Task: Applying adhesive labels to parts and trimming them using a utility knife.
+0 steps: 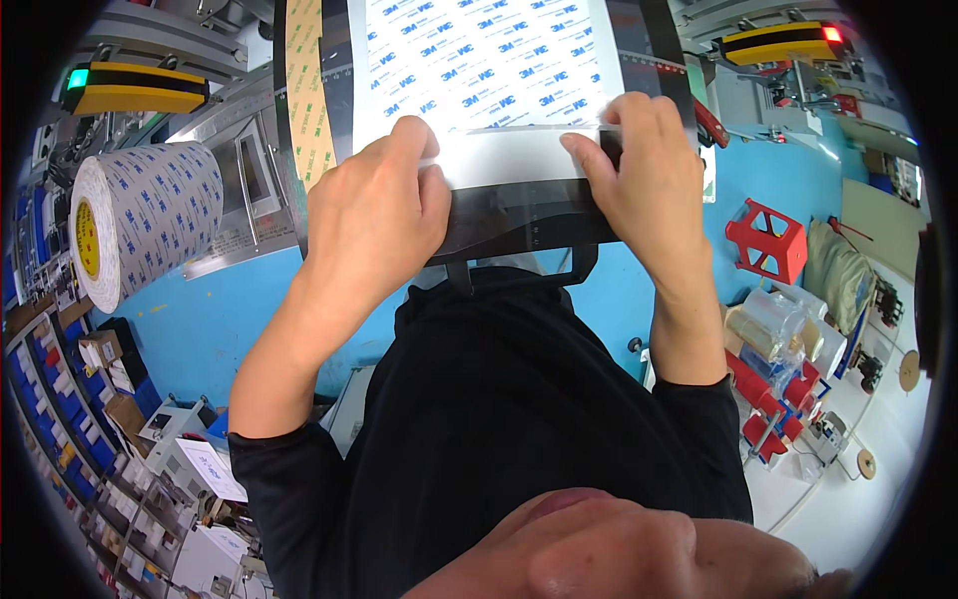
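Both hands pinch the white printed sheet's (pixel 479 60) lower edge, left hand (pixel 374 215) and right hand (pixel 644 170) closed on it over the dark panel (pixel 509 215); the edge seems being pressed down; smoothing evenly looks next.

A dark, glossy flat work panel (pixel 519 215) carries a wide white printed sheet of adhesive liner (pixel 479 60), which lies flat on it. Just beside the sheet, a narrow tan printed liner strip (pixel 304 90) runs along the panel's left edge.

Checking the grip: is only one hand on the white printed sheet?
No, both the left hand and the right hand press their fingertips on the near edge of the white printed sheet.
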Demonstrator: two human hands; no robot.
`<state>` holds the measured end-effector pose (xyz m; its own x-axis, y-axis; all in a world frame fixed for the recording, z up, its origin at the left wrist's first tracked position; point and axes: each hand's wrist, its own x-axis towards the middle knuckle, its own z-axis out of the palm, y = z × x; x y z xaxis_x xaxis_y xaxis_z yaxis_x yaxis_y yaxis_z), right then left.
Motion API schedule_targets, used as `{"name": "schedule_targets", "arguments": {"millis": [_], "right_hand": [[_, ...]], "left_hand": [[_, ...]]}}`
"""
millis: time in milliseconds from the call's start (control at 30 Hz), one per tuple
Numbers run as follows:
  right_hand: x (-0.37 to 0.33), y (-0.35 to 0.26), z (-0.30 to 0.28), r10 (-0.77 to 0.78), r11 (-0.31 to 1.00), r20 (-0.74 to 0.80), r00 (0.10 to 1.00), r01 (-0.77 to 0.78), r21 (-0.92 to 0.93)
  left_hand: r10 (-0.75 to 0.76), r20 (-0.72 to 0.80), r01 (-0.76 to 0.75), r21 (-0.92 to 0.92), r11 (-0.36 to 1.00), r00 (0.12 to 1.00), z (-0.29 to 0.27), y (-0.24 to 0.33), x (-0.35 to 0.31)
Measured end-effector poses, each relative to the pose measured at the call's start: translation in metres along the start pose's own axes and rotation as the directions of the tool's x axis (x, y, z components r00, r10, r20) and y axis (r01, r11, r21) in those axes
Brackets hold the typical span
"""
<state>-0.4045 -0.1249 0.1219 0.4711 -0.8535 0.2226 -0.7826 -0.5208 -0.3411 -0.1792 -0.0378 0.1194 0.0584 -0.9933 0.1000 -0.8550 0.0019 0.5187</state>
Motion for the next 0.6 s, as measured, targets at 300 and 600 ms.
{"name": "schedule_targets", "arguments": {"millis": [300, 600], "right_hand": [[-0.004, 0.019, -0.003, -0.368, 0.930, -0.153, 0.917, 0.362, -0.065], [-0.008, 0.036, 0.002, -0.316, 0.933, -0.096, 0.944, 0.328, 0.149]], "left_hand": [[0.272, -0.178, -0.249, 0.143, 0.958, 0.946, 0.007, -0.002, -0.009], [0.283, -0.144, -0.264, 0.137, 0.955, 0.948, 0.017, 0.001, -0.017]]}}
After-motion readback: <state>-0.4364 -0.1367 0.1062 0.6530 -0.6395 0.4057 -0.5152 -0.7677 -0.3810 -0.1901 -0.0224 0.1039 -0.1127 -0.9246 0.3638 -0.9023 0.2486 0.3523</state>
